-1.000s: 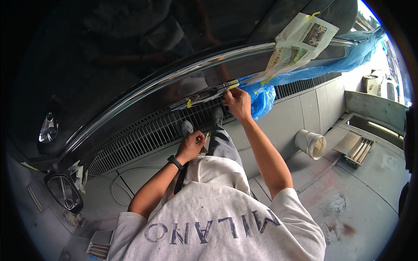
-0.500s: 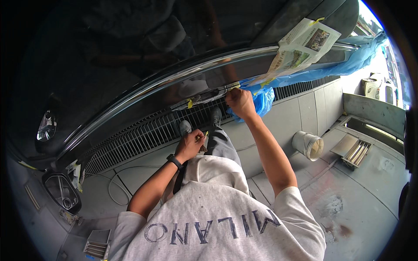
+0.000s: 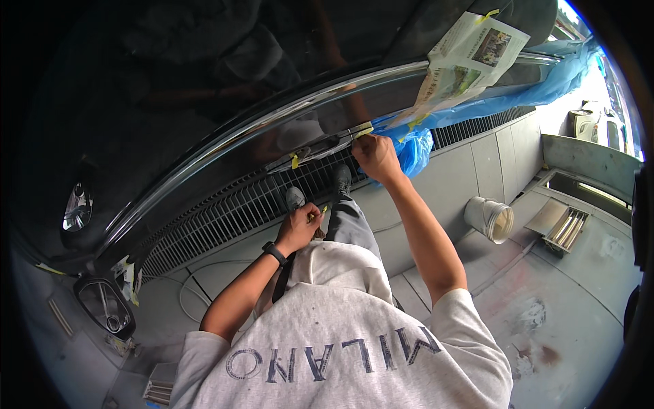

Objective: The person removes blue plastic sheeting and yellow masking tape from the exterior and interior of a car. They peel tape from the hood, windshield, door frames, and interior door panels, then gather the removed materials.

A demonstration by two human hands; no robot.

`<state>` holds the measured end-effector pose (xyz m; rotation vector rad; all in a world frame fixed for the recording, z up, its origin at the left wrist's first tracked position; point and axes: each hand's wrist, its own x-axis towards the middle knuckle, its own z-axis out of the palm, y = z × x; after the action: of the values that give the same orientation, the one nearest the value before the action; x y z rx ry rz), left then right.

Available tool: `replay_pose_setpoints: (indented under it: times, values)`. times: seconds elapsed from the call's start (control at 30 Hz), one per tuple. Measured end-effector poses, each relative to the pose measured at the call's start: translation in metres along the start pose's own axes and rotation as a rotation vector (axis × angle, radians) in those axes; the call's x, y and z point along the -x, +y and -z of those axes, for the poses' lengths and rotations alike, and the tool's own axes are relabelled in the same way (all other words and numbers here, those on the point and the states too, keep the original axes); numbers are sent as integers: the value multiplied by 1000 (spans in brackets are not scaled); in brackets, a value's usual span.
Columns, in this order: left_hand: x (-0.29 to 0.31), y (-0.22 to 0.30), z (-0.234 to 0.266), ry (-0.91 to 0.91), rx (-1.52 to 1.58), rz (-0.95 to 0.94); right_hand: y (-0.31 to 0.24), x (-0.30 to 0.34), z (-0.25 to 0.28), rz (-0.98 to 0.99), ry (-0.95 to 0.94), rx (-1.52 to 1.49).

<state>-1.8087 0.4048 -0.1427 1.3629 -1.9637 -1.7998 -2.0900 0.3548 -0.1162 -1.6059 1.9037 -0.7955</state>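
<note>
My right hand is closed at the lower edge of a dark, glossy car body. Its fingertips press together just below a strip of yellow masking tape; what they pinch is hidden. Blue plastic sheeting hangs right beside that hand. Lower and to the left, my left hand is closed in front of my body, away from the car. A yellow bit of tape sticks out from its fingers. Another yellow tape piece clings to the car's edge between the hands.
Newspaper is taped over the car at the upper right. A floor grating runs beneath the car's edge. On the right stand a white bucket and a metal-barred frame. A mirror-like part and a hose are at the lower left.
The view has shifted slightly. Both hands keep nearly the same closed poses and places, the right one still at the car's edge beside the yellow tape.
</note>
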Motion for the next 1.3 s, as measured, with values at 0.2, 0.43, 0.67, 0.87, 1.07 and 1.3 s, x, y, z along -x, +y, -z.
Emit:
replay_pose_setpoints:
  times: [0.2,0.43,0.67,0.87,1.07,1.3]
  values:
    - [-2,-3,1,-1,-21,-30,4,-5,2,155,-32,197]
    - [-4,-4,0,7,-21,-45,7,-6,0,98,-81,229]
    - [-6,-4,-3,-11,-41,-45,6,-1,-1,100,66,115]
    - [-5,-7,-4,-3,-25,-52,-2,10,-7,-298,219,-207]
    - [-7,-5,-9,-6,-59,-59,-7,-8,-2,-470,70,-112]
    - [-10,3,-17,-49,-81,17,-17,-13,-14,-648,175,-378]
